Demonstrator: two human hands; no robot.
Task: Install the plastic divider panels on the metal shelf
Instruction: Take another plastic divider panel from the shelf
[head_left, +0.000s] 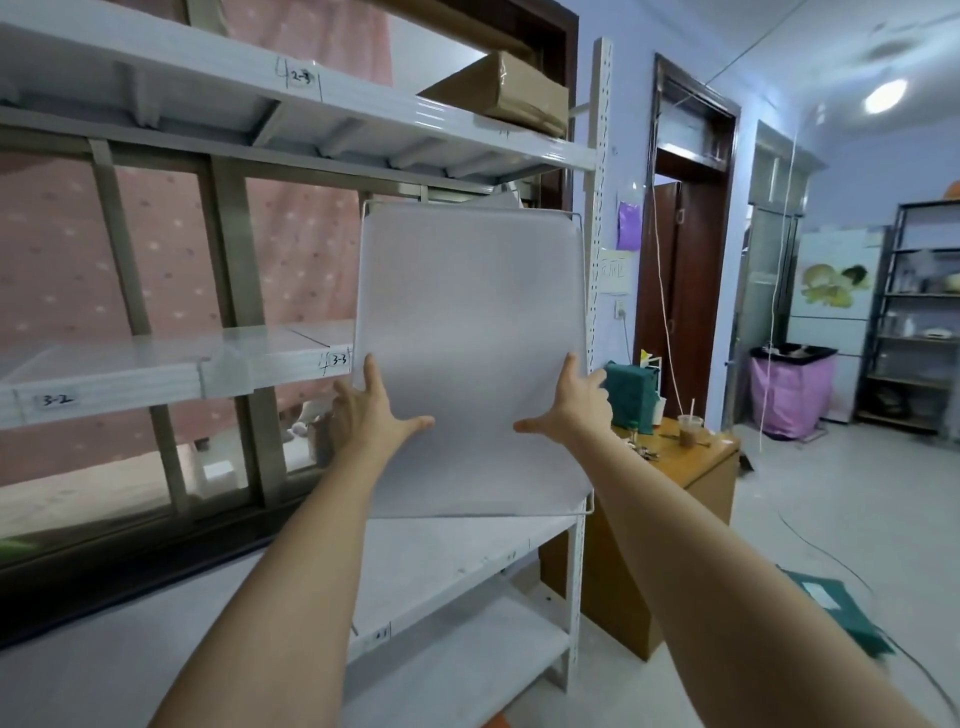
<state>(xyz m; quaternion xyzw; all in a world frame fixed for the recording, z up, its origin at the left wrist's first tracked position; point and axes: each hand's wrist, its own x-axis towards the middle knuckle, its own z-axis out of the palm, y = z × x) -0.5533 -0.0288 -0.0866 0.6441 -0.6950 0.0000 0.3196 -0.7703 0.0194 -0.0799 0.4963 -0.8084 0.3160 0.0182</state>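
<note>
A translucent white plastic divider panel (470, 312) with a thin wire frame stands upright at the right end of the white metal shelf (156, 374). Its top edge sits just under the upper shelf board (363, 119) and its bottom edge rests on the lower board (441, 561). My left hand (366, 415) grips the panel's left edge, thumb on the front face. My right hand (576, 405) grips the right edge the same way, next to the perforated upright post (597, 208).
A cardboard box (501, 93) lies on the top shelf. A wooden cabinet (670, 499) with a green bag and a drink cup stands right of the shelf. Behind the shelf is a window with a pink curtain. A dark rack and a pink bin stand at far right.
</note>
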